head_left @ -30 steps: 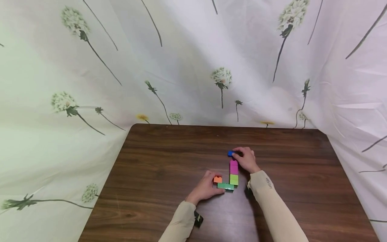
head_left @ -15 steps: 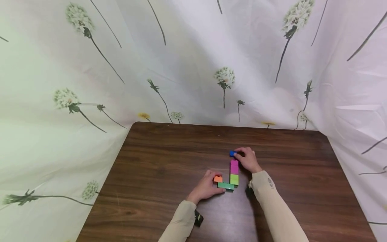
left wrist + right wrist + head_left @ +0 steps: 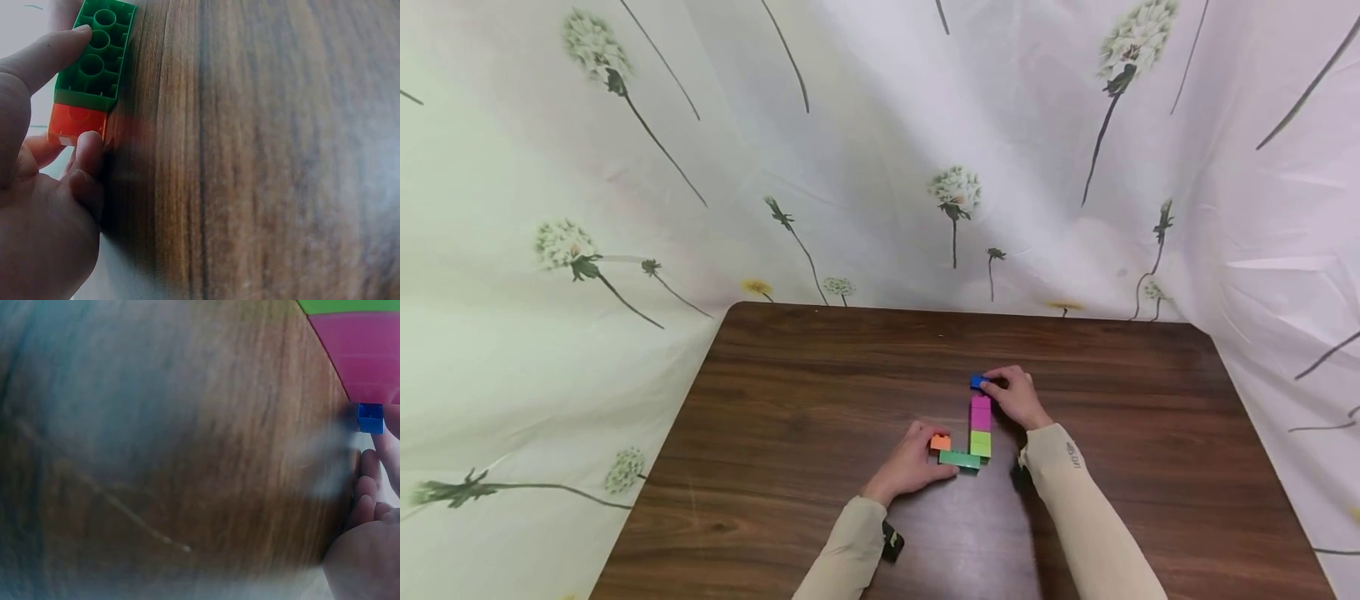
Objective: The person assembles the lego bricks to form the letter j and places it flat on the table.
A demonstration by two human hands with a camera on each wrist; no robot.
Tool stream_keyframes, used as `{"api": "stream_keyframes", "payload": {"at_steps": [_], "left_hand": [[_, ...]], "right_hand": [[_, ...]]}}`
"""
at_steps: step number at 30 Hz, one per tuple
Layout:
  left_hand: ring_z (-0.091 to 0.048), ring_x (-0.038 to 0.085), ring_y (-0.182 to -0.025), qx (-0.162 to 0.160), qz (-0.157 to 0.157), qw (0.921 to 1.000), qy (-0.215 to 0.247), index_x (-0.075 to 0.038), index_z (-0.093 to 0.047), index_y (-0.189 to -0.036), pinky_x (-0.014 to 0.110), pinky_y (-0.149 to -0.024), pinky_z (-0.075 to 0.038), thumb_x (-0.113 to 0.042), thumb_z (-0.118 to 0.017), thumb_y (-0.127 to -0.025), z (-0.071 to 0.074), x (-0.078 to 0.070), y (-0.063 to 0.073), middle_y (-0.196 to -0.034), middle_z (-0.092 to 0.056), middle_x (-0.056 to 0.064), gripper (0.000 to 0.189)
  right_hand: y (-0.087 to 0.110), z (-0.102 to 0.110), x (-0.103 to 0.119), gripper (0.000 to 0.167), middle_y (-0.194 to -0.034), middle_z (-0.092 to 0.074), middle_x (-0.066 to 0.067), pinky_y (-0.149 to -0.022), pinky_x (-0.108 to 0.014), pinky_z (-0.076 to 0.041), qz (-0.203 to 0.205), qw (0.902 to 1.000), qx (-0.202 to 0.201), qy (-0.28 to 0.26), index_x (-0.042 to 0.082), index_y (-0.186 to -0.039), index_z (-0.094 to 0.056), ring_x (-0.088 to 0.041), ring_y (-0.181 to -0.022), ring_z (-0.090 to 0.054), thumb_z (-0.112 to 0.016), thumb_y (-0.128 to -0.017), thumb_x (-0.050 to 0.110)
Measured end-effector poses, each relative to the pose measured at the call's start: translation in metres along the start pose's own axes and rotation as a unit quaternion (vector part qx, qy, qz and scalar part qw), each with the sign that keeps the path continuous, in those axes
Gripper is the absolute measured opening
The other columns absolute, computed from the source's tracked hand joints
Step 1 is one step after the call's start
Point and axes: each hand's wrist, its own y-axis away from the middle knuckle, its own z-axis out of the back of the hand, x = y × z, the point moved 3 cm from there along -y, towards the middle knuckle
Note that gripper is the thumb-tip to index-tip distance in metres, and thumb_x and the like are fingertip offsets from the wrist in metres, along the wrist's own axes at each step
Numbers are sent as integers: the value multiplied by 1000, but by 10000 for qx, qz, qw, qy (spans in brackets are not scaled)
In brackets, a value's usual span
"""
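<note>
My left hand [image 3: 913, 462] grips the joined toy bricks at their left end. Its thumb lies against the hollow underside of a green brick [image 3: 99, 39], and the other fingers are round an orange brick [image 3: 77, 122]. In the head view the green brick lies across the front and the orange one sits behind its left end. From its right end a lime brick [image 3: 981, 444] and magenta bricks [image 3: 981, 413] run away from me in a column. My right hand [image 3: 1015, 395] pinches a small blue brick [image 3: 977, 382] at the column's far end. Whether blue and magenta touch is unclear.
Everything is on or just above a dark wooden table [image 3: 790, 400]. Behind it hangs a white curtain [image 3: 880, 167] printed with dandelions. A black device [image 3: 892, 542] is strapped at the left wrist.
The right hand has shifted the blue brick slightly to the right, into line with the magenta bricks. The left hand and the joined bricks have stayed in place.
</note>
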Motion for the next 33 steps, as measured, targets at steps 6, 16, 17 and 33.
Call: {"api": "stream_keyframes", "payload": {"at_steps": [6, 16, 17, 33], "left_hand": [[-50, 13, -101, 10, -11, 10000, -48, -16, -55, -130, 35, -93, -45, -42, -75, -81, 0, 1, -2, -118, -47, 1, 60], [-50, 13, -101, 48, 56, 10000, -42, -16, -54, -131, 35, -92, -45, -41, -76, -81, -1, 0, 0, -117, -47, 1, 60], [-50, 13, -101, 46, 62, 10000, -38, -16, -54, -131, 35, -92, -45, -41, -76, -81, -1, 0, 0, -117, -47, 1, 60], [-50, 14, -107, 83, 55, 9999, 18, -16, -52, -132, 37, -97, -45, -41, -78, -79, 2, 0, 0, -122, -46, 3, 64]], "right_hand": [[0, 1, -2, 28, -125, -56, -21, -98, -51, -36, -12, 10000, 35, -22, 2, -115, -66, -34, -114, -42, -61, -95, 21], [2, 1, -3, 27, -123, -58, -20, -99, -51, -36, 195, 9998, 49, 24, 2, -115, -66, -34, -114, -44, -62, -94, 18], [2, 1, -3, 27, -124, -57, -20, -99, -51, -36, 177, 9998, 48, 15, 2, -115, -66, -34, -115, -43, -62, -94, 18], [3, 6, -8, 31, -124, -58, -20, -93, -46, -43, -75, 9998, 59, -194, 3, -122, -61, -31, -107, -52, -54, -99, 23]]}}
